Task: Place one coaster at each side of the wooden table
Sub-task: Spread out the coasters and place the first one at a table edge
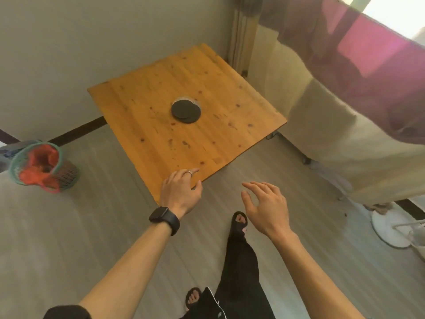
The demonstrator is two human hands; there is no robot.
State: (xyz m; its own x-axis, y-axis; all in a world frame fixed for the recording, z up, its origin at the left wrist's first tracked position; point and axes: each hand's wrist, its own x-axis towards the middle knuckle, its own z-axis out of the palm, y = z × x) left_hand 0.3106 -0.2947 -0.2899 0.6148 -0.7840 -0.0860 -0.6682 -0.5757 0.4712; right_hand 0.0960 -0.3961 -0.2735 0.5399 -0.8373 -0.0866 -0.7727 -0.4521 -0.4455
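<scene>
The left hand [180,192] lies palm down over the near corner of the wooden table [161,134], its fingers [192,172] loosely spread and holding nothing; the forefinger, which wears a pale ring [188,173], reaches onto the top, while the thumb sits along the table's edge. Whether the palm presses on the wood or only hovers over it cannot be told. A dark watch [164,219] wraps that wrist, and the bare forearm runs back toward the lower left. The right hand [266,207] hangs in the air over the floor [103,226], just beside the table's near corner but clear of it, palm down, with fingers [253,186] spread wide and slightly curled, empty. Its forearm stretches back toward the lower right. The coasters [185,111], dark and round, lie in a loose overlapping stack near the middle of the table, well apart from both hands, with a pale rim showing behind them. A basket [43,166] with a red liner stands on the floor to the left.
</scene>
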